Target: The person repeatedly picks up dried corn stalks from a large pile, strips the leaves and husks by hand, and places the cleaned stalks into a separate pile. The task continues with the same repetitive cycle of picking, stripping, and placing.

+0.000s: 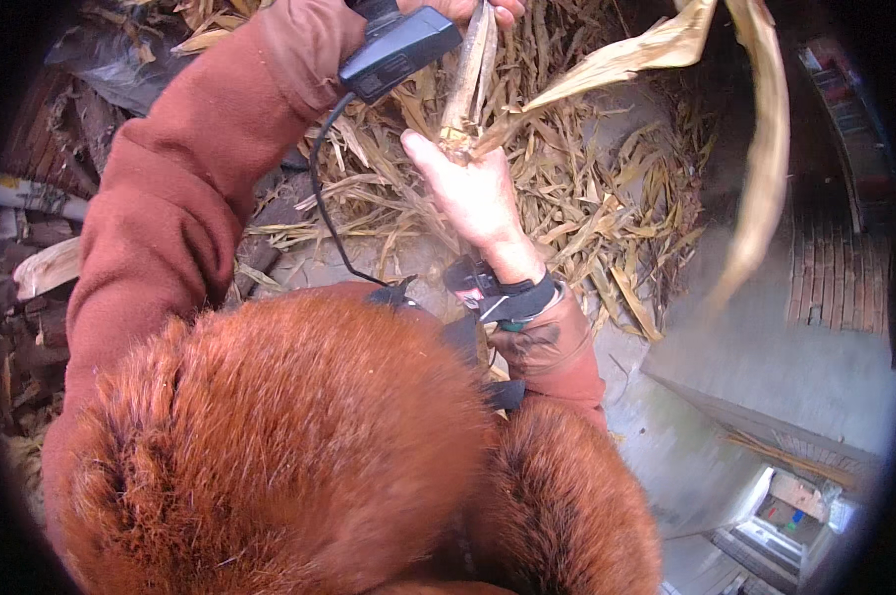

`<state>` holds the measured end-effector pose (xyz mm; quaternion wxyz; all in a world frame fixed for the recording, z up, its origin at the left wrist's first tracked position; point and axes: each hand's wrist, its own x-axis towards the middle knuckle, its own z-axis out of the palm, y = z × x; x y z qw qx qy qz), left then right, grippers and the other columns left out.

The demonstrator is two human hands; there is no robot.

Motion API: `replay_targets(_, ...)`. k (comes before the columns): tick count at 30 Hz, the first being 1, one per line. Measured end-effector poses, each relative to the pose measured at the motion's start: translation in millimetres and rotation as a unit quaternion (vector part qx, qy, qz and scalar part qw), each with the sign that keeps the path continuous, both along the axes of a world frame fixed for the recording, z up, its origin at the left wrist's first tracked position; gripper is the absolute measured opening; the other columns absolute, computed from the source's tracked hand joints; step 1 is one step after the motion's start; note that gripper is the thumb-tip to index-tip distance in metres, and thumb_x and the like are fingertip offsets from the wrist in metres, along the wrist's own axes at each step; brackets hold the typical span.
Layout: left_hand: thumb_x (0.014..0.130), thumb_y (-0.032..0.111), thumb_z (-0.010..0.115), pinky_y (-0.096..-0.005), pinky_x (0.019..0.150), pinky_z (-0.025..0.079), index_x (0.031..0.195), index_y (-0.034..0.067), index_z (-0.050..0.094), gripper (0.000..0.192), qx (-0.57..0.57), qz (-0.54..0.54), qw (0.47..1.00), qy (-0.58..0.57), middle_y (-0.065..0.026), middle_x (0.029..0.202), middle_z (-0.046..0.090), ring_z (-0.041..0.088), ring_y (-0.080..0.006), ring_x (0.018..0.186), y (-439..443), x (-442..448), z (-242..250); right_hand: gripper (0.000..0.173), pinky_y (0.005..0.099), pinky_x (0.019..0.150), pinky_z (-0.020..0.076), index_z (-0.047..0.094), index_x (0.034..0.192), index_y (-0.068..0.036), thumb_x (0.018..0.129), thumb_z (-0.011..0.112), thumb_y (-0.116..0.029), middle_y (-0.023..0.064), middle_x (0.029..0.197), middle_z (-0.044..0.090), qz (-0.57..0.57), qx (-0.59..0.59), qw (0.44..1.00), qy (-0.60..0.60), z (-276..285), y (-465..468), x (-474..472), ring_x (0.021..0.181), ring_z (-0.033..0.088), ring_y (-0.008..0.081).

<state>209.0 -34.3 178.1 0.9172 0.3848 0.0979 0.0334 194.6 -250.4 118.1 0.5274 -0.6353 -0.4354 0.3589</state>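
A dry corn stalk point(469, 82), split along its length, runs from the top edge down to the middle. My right hand point(474, 190) grips its lower end, thumb to the left and fingers mostly hidden beneath. At the top edge, my left hand point(485, 9) is around the stalk's upper part; most of that hand is cut off or behind a black device point(400, 56) on the wrist. A long dry leaf point(630, 59) sticks out rightward from near my right hand. Another leaf strip point(764, 149), blurred, hangs farther right.
Dry corn leaves and husks point(589, 201) lie heaped on the concrete floor beyond and beside my hands. Firewood point(46, 268) and dark plastic sheeting point(113, 67) are at the left. A concrete wall or ledge point(775, 372) stands right. Reddish-brown fur point(292, 446) fills the lower foreground.
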Motion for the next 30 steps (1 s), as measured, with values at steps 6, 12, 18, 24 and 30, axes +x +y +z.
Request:
replay_targets(6, 0.095, 0.035, 0.044, -0.0208, 0.039, 0.028, 0.069, 0.015, 0.036, 0.034, -0.046, 0.051, 0.997, -0.04, 0.0069, 0.053, 0.029, 0.029, -0.0053, 0.041, -19.1, 24.3, 4.0, 0.026, 0.0208, 0.042, 0.0298, 0.054, 0.065, -0.012, 0.085, 0.064, -0.026, -0.0072, 0.055, 0.046, 0.021, 0.026, 0.999, 0.022, 8.8, -19.5, 27.5, 0.048, 0.041, 0.0032)
replay_targets(12, 0.088, 0.044, 0.055, -0.0216, 0.037, 0.028, 0.073, 0.017, 0.045, 0.033, 0.488, -0.001, 0.861, -0.146, 0.0062, 0.051, 0.039, 0.035, -0.0053, 0.04, -95.1, 28.6, 64.7, 0.035, 0.0268, 0.045, 0.0387, 0.059, 0.071, -0.006, 0.083, 0.06, -0.039, -0.0015, 0.057, 0.049, 0.055, 0.031, 0.994, -0.09, -9.7, 13.0, 32.5, 0.05, 0.046, 0.0085)
replay_targets(18, 0.082, 0.039, 0.062, -0.0348, 0.047, 0.042, 0.073, -0.002, 0.059, 0.042, 0.723, -0.201, 0.631, -0.198, -0.0076, 0.054, 0.052, 0.049, -0.0174, 0.049, -174.9, 22.4, 9.5, 0.029, 0.0283, 0.05, 0.0418, 0.058, 0.071, -0.005, 0.083, 0.061, -0.031, 0.002, 0.061, 0.054, -0.006, 0.062, 0.99, -0.127, -40.7, 26.7, 15.3, 0.054, 0.05, 0.0104)
replay_targets(24, 0.079, 0.045, 0.065, -0.0362, 0.077, 0.045, 0.102, 0.003, 0.059, 0.048, 0.605, -0.047, 0.787, 0.108, -0.0095, 0.097, 0.059, 0.054, -0.0191, 0.091, -127.2, 38.3, 60.5, 0.022, 0.0297, 0.055, 0.0448, 0.058, 0.072, -0.003, 0.083, 0.061, -0.022, 0.0055, 0.065, 0.059, -0.043, 0.052, 0.987, -0.146, -7.3, 12.9, 19.5, 0.057, 0.054, 0.0124)
replay_targets(30, 0.095, 0.034, 0.046, -0.0209, 0.039, 0.027, 0.065, 0.015, 0.037, 0.036, -0.043, -0.031, 0.998, 0.013, 0.0074, 0.05, 0.03, 0.028, -0.005, 0.04, -5.6, 77.1, -12.7, 0.029, 0.0307, 0.049, 0.0404, 0.055, 0.063, -0.001, 0.081, 0.064, -0.023, 0.0047, 0.052, 0.052, -0.083, 0.019, 0.993, -0.079, 15.1, -23.7, 42.5, 0.051, 0.049, 0.0108)
